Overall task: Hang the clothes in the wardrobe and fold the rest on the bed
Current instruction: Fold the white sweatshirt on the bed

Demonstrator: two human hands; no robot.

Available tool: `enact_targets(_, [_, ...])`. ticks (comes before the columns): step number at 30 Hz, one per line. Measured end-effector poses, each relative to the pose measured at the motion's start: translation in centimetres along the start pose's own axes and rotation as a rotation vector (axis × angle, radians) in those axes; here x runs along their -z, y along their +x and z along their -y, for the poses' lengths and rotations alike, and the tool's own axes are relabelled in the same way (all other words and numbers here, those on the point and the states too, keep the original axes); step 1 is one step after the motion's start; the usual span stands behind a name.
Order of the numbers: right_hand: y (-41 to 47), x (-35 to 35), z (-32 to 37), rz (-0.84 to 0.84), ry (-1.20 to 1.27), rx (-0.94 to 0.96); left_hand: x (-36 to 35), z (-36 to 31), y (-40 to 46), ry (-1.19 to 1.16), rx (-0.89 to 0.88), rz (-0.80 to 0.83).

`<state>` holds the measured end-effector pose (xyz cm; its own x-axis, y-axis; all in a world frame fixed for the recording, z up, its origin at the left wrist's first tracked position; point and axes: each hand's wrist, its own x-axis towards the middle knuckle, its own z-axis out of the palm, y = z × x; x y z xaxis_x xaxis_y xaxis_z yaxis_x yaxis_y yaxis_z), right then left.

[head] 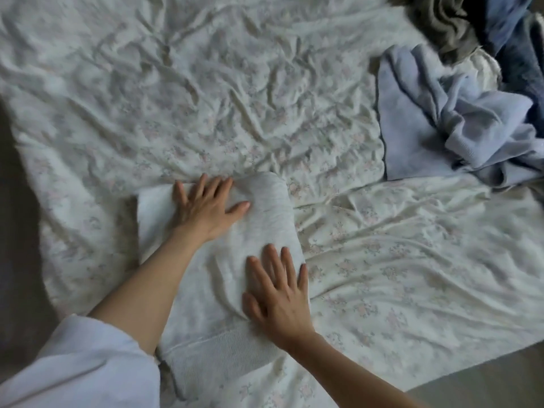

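A pale grey sweatshirt (262, 219) lies folded into a long narrow strip on the bed, its ribbed hem (223, 357) toward me. My left hand (206, 204) lies flat on its far end, fingers spread and straight. Pressed flat on the garment's near right side is my right hand (279, 293), fingers straight as well. Neither hand grips the cloth.
The bed is covered by a wrinkled white floral sheet (206, 98). A crumpled light blue garment (459, 122) lies at the right. Behind it, at the top right corner, sit a grey garment (438, 22) and dark blue clothes (518, 42). The floor (500, 378) shows at the bottom right.
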<state>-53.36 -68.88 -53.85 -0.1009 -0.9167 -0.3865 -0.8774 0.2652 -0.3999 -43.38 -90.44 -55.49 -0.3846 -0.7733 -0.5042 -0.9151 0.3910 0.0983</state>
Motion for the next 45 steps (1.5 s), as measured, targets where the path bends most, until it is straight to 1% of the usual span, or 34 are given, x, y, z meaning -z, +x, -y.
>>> enact_targets(2, [0.9,0.9,-1.0,-0.025,0.204,-0.179,1.0,0.0,1.2,-0.009,0.039,0.027])
enact_targets(4, [2.0,1.8,-1.4,-0.017,0.354,-0.315,1.1,0.2,0.8,-0.051,0.111,-0.002])
enact_targets(6, [3.1,2.4,-1.4,0.020,0.457,-0.368,0.2,0.4,-1.0,-0.112,0.257,-0.076])
enact_targets(8, [4.0,2.6,-1.3,0.032,0.519,-0.391,-1.4,0.8,-3.8,-0.219,0.462,-0.180])
enact_targets(10, [4.4,2.6,-1.3,0.036,0.535,-0.396,-3.0,1.1,-7.0,-0.339,0.623,-0.186])
enact_targets(12, [4.5,2.6,-1.3,0.034,0.523,-0.390,-4.3,1.3,-9.4,-0.474,0.699,-0.185])
enact_targets(16, [4.6,2.6,-0.8,0.020,0.516,-0.395,-5.0,2.7,-10.7,-0.680,0.709,-0.252])
enact_targets(18, [4.6,2.7,-0.6,0.014,0.497,-0.393,-4.9,4.2,-10.2,-0.811,0.681,-0.222])
enact_targets(20, [4.7,2.7,-0.6,0.005,0.494,-0.395,-4.9,5.8,-9.7,-0.893,0.596,-0.158])
enact_targets(22, [4.8,2.7,-0.5,-0.003,0.503,-0.395,-4.8,7.0,-9.4,-1.042,0.543,-0.120])
enact_targets(24, [4.9,2.6,-0.5,-0.009,0.505,-0.403,-4.7,7.1,-9.4,-1.160,0.509,-0.119])
enact_targets(27, [4.6,2.6,0.1,-0.050,0.461,-0.367,-5.0,5.9,-9.8,-1.134,0.447,-0.187])
enact_targets(30, [3.8,2.7,1.3,-0.109,0.351,-0.303,-4.7,3.1,-10.9,-1.094,0.440,-0.311])
enact_targets(33, [2.9,3.4,2.9,-0.194,0.276,-0.224,-3.5,-0.4,-12.8,-0.918,0.541,-0.522])
enact_targets(35, [2.5,4.6,3.9,-0.257,0.231,-0.140,-2.4,-2.3,-14.3,-0.750,0.595,-0.609])
enact_targets(36, [2.3,5.1,4.3,-0.280,0.206,-0.086,-2.0,-2.7,-14.9,-0.704,0.610,-0.632])
enact_targets(40, [1.9,8.6,5.9,-0.324,0.162,0.062,1.2,-2.8,-17.8,-0.689,0.648,-0.740])
enact_targets(45, [0.2,13.1,8.2,-0.377,0.226,0.205,6.4,-2.8,-22.2,-0.700,0.647,-0.883])
